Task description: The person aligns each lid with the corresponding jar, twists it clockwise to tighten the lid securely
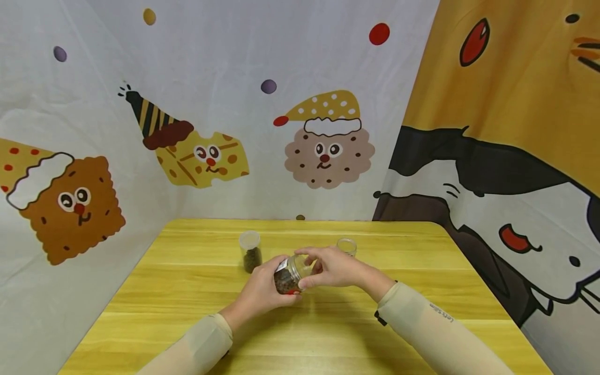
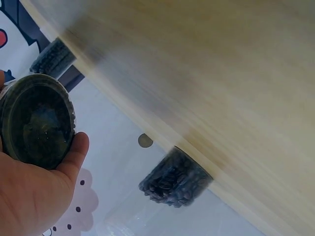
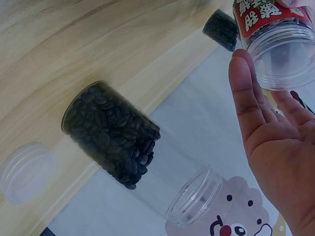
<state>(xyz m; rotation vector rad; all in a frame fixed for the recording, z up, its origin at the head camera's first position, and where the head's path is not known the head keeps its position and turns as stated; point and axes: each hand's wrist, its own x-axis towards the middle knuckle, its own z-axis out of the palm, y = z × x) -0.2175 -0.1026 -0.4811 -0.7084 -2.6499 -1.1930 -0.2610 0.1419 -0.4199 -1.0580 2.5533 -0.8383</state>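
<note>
Centrally over the tabletop [image 1: 187, 291], a small clear plastic jar [image 1: 288, 275] was held tilted between both hands, clear of the wood. The left hand [image 1: 260, 291] was wrapped about its base, fingers curled round the body where the red printed label [image 3: 266, 14] sat. The right hand [image 1: 335, 268] was placed at the jar's open mouth, thumb and fingers pinched on the rim; no lid was seen on it. Dark contents, judged to be coffee beans, filled the lower part only.

2 further items were noted behind: a taller clear jar [image 1: 250, 252], upright, open and part-filled with beans [image 3: 110, 135], and a small clear container [image 1: 347, 246] just beyond the right hand. In the right wrist view what appeared to be a loose clear lid [image 3: 24, 172] lay on the wood beside the taller jar.

Handling was judged as follows. The held jar was assessed as light, rigid and thin-walled, with a smooth surface liable to slip. With the mouth open and tilted, spillage of loose beans was considered the chief risk. A grip round the labelled body was judged soundest, the rim serving only for steadying.
</note>
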